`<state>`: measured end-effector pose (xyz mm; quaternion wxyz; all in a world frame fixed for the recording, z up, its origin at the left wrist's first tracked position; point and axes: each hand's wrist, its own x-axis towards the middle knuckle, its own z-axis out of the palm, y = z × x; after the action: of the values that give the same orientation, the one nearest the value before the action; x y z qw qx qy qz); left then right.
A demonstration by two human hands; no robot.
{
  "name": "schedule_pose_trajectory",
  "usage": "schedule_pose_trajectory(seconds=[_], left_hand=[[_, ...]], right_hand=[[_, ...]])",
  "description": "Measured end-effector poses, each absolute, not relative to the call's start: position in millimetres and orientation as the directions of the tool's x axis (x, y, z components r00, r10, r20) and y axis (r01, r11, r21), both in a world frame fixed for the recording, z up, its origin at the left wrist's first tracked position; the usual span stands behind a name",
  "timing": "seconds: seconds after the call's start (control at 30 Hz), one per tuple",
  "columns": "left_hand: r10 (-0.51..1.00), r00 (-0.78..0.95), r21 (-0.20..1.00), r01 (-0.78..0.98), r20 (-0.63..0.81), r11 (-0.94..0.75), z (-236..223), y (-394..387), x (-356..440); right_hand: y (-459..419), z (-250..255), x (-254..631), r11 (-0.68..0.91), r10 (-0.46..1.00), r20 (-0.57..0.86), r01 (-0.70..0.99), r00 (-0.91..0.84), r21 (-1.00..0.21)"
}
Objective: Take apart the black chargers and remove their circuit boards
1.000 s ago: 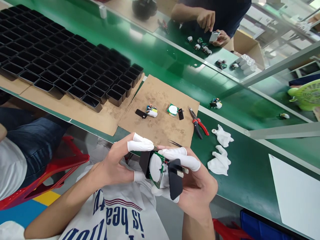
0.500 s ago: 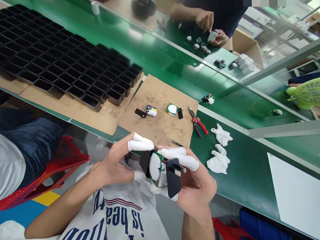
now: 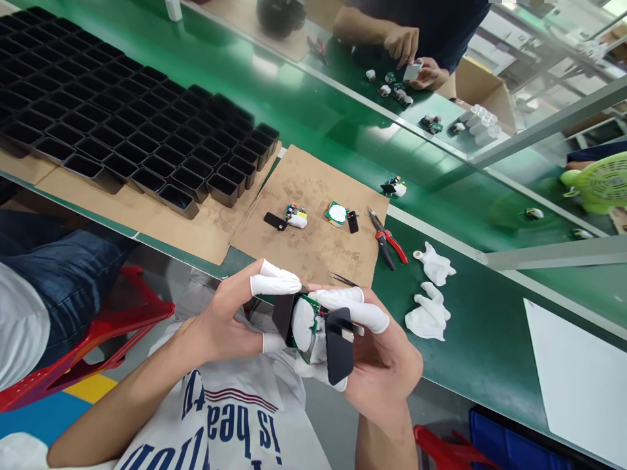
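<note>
My left hand (image 3: pixel 228 316), white cots on its fingertips, grips a black plastic case (image 3: pixel 283 320) between thumb and fingers. My right hand (image 3: pixel 385 356), also wearing fingertip cots, holds a green circuit board (image 3: pixel 304 328) covered with white filler. A black end plate with metal plug prongs (image 3: pixel 339 346) is at the board's right side. The board's left end sits at the mouth of the case, partly inside it. Beyond my hands, tweezers (image 3: pixel 343 279) lie on the cardboard, beside red-and-black pliers (image 3: pixel 386 241). Two more board assemblies (image 3: pixel 296 215) with black plates rest there.
Rows of black cases (image 3: pixel 181 199) stand at the left. White cots (image 3: pixel 431 313) and a white sheet (image 3: pixel 578 372) lie on the right. A green conveyor belt (image 3: pixel 333 140) carries a board assembly (image 3: pixel 396 187). Across it, a co-worker's hands (image 3: pixel 421 70) hold a pale part.
The assemblies and a white block on the belt have shifted left and away. My right hand has moved very slightly left with the board; my left hand has barely moved.
</note>
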<state>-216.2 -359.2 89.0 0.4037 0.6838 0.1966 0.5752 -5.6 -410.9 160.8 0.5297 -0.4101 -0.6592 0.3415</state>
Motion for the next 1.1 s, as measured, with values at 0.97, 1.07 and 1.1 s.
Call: schedule_pose_trajectory(seconds=[0.97,1.07,1.1], left_hand=[[0.743,0.268,0.790,-0.230,0.613,-0.569,83,-360,-218],[0.736,0.274,0.785,-0.231,0.619,-0.575,83,-361,-217],[0.734,0.274,0.783,-0.227,0.622,-0.579,82,-361,-217]], right_hand=[[-410,163,-2,0.485,0.874,0.481,0.165,-0.065,-0.859],[-413,161,-2,0.477,0.878,0.475,0.192,-0.058,-0.858],[-414,160,-2,0.474,0.879,0.474,0.203,-0.050,-0.857]])
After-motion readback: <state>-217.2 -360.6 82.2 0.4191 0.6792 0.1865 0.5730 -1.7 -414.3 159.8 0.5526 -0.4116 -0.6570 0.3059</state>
